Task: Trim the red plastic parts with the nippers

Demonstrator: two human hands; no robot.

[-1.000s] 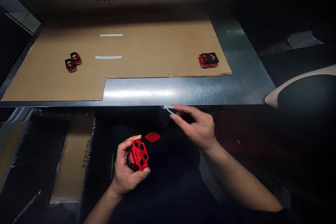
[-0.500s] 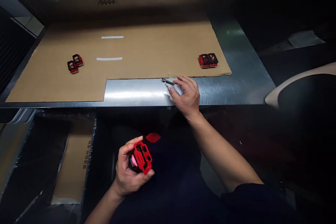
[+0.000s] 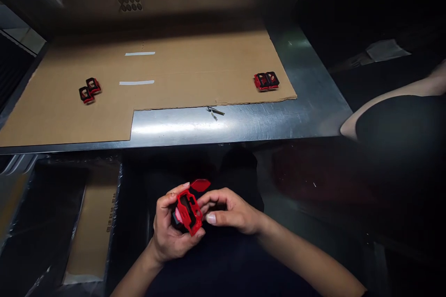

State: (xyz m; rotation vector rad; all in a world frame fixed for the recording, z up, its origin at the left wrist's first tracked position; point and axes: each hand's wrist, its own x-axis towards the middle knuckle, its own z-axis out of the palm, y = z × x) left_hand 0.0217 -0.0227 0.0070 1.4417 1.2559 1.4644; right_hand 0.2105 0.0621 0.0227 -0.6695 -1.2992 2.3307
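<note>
My left hand (image 3: 167,232) grips a red and black plastic part (image 3: 190,212) with a cut-out frame, held below the table edge. Something pink shows at the part's left side. My right hand (image 3: 232,211) is close to the part's right side, thumb and fingers apart; whether its fingertips touch the part I cannot tell. Just above the held part is a flat red piece (image 3: 200,185); what supports it is not visible. On the bare metal strip at the table's front lies what looks like a nail clipper (image 3: 215,112), its lever swung out.
Cardboard (image 3: 188,65) covers much of the metal table (image 3: 313,79). Red and black parts lie on it at left (image 3: 89,90) and right (image 3: 266,81). A plastic-lined bin (image 3: 120,185) with cardboard inside stands lower left. Another person's arm (image 3: 393,86) shows at right.
My right hand has left the nail clipper and come down beside the red and black part. The clipper now lies on the metal. My left hand keeps its grip; the view has shifted slightly.
</note>
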